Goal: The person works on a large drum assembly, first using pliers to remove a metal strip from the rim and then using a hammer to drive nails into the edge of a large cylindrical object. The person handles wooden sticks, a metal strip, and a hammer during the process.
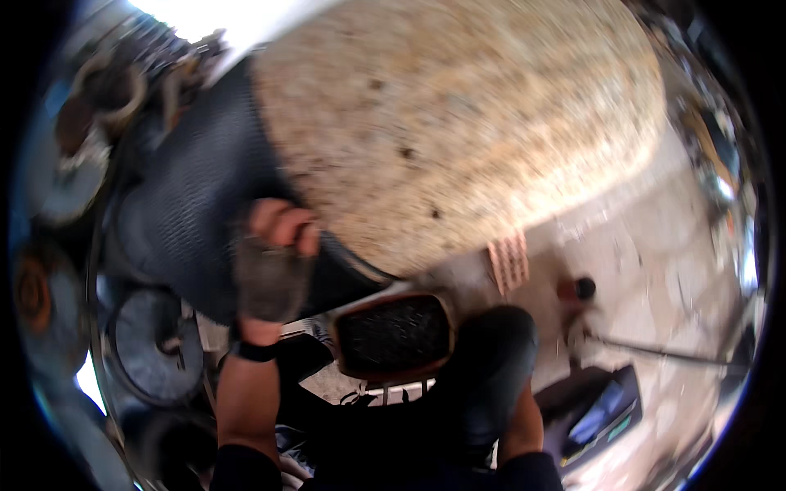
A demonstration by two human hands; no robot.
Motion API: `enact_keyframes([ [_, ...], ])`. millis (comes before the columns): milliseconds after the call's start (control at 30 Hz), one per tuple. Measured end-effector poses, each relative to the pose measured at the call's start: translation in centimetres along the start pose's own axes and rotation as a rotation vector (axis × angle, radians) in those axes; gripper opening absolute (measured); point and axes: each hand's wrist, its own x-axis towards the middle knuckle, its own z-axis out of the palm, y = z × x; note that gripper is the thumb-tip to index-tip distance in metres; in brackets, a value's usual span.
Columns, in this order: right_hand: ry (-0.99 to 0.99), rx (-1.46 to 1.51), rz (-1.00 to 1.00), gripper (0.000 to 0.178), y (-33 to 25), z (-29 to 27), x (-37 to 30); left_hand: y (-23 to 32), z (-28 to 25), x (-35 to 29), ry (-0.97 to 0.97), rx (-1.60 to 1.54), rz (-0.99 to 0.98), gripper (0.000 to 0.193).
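A big tan, dark-speckled slab that looks like foam (467,123) fills the upper middle, blurred by motion. Over its left end lies a black textured cover (192,176), its edge curving along the slab's near side. My left hand (277,266), in a grey fingerless glove with a dark band at the wrist, has its fingers curled at the edge of this cover, gripping it beside the slab. Of my right arm only the forearm (522,424) shows, at the lower right; the hand is hidden behind my raised knee (499,352).
Between the slab and my lap stands a brown-rimmed piece with a dark top (395,334). A dark open box (594,413) holding something blue rests on the floor at right. Round grey metal pieces (155,348) crowd the left side. A pinkish patterned strip (509,262) lies by the slab.
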Motion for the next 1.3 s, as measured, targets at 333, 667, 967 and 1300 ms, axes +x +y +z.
enact_keyframes([
  [333, 0.246, 0.364, -0.46, 0.037, -9.9, -19.1, -4.6, -0.7, 2.6, -2.3, 0.056, -0.731, -0.449, 0.011],
  [667, 0.135, 0.472, -1.192, 0.023, -28.7, -32.0, -22.6, -0.5, 2.5, -1.4, 0.19, -0.892, -0.25, 0.013],
  [967, 0.185, 0.318, -1.432, 0.03, -32.8, -28.3, -24.4, -0.5, 1.9, -1.3, 0.15, -0.083, -0.107, 0.019],
  [1300, 0.199, 0.202, -1.379, 0.032, -33.0, -28.4, -24.5, -0.7, 2.0, -1.3, 0.2, -0.091, -0.098, 0.018],
])
